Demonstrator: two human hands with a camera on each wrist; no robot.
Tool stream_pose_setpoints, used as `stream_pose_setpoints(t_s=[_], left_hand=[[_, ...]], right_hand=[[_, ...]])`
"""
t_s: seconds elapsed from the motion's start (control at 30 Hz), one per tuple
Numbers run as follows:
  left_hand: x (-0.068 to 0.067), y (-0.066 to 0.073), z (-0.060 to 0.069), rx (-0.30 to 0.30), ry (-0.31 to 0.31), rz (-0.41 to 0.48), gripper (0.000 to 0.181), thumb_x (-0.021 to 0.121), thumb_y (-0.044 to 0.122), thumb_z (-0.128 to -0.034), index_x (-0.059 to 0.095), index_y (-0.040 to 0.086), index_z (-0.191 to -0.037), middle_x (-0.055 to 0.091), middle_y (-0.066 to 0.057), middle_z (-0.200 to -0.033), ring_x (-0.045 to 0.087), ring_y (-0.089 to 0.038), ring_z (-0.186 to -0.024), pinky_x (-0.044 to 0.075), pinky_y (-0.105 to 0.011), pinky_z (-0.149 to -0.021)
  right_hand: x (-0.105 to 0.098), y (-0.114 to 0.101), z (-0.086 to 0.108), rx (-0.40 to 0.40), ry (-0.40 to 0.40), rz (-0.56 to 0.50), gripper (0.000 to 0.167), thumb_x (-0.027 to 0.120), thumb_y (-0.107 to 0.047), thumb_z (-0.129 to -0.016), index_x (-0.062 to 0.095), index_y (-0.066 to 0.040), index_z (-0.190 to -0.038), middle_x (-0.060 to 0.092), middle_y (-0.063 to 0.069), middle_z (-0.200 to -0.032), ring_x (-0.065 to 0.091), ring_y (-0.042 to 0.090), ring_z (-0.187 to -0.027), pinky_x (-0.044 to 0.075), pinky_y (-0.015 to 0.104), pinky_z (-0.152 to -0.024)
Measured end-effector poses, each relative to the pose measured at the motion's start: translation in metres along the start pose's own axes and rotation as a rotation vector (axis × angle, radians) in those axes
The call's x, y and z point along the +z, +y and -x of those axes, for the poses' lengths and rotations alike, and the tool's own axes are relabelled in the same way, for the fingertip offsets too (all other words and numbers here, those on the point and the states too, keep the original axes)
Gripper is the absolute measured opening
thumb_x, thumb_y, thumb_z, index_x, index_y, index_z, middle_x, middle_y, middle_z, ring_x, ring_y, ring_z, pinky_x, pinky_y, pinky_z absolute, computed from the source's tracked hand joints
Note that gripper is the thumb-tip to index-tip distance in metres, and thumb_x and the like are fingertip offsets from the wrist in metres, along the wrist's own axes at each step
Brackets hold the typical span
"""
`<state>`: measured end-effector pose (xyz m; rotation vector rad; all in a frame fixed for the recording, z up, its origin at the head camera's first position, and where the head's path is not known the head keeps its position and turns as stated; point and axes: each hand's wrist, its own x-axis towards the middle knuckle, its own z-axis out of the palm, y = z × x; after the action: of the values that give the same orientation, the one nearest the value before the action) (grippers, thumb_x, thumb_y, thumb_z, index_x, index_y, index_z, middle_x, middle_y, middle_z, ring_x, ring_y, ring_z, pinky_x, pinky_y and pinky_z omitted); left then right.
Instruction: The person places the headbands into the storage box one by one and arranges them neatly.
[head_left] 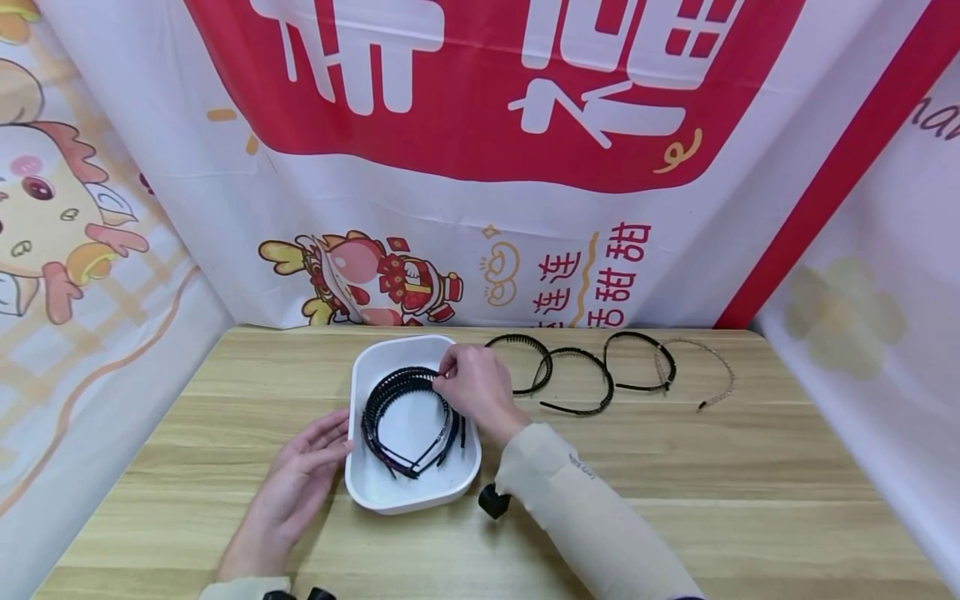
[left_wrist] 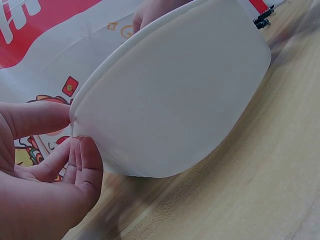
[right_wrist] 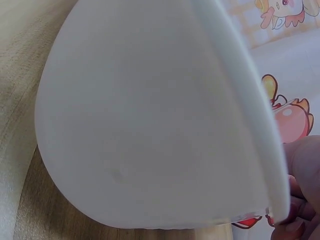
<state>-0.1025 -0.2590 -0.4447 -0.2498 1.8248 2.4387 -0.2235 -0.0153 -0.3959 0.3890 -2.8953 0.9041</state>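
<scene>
A white plastic basin [head_left: 367, 493] stands on the table with several black toothed headbands [head_left: 372, 406] lying in an overlapping bundle inside it. My left hand [head_left: 303, 471] holds the basin's left rim; in the left wrist view the thumb and curled fingers of this hand [left_wrist: 65, 160] meet at the rim. Over the far right edge of the basin, my right hand [head_left: 480, 385] pinches a headband at the bundle's upper side. The basin wall [right_wrist: 140, 115] fills most of the right wrist view and hides what the right hand [right_wrist: 305, 185] grips.
To the right on the wooden table [head_left: 675, 500] lie a black headband [head_left: 551, 367], another black headband [head_left: 609, 390], a third one [head_left: 673, 367] and a thin light-coloured headband [head_left: 729, 375]. A printed cloth [head_left: 450, 192] hangs behind the table, and more cloth hangs at both sides.
</scene>
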Motion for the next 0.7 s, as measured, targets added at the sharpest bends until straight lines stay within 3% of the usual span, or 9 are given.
stream_pose_setpoints(t_s=[0.7], left_hand=[[0.0010,0.0023,0.0014,-0.018,0.016,-0.018,0.045,0.060,-0.005,-0.1000,0.053,0.011,-0.142,0.066,0.010,-0.127,0.062,-0.006,-0.122,0.053,-0.019,-0.108]], right_hand=[[0.0014,0.0006,0.0010,0.002,-0.014,0.009,0.010,0.085,-0.022,-0.089,0.074,-0.022,-0.090,0.068,-0.008,-0.082,0.061,0.012,-0.079,0.052,0.029,-0.072]])
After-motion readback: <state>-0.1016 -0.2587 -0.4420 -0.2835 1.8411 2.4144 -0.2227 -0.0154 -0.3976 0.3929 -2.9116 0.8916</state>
